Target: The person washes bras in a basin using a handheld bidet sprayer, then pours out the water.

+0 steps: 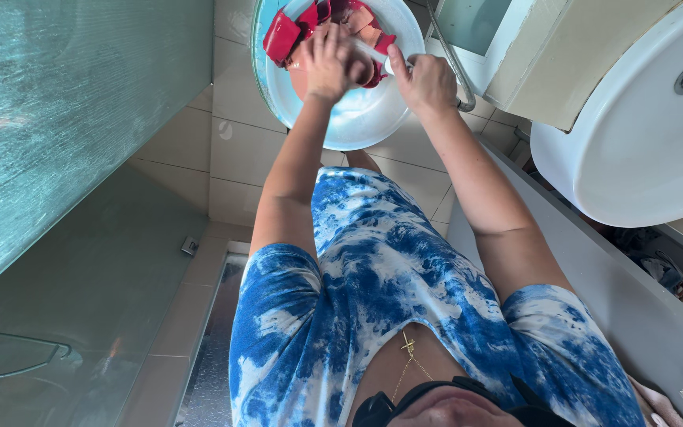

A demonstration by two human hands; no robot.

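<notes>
- My left hand (330, 63) is over the middle of the white basin (373, 119), with its grip curled down onto a red sandal (282, 35) lying inside.
- My right hand (428, 79) is at the basin's right rim, grip closed tight around a white brush handle (371, 51).
- The handle points in at the sandal and meets it right by my left fingers.

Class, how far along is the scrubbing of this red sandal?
Done: the red strappy sandal sits in the round white basin. In hand: left hand grips it, right hand holds a white-handled brush against it. Remaining: how clean it is cannot be told.
</notes>
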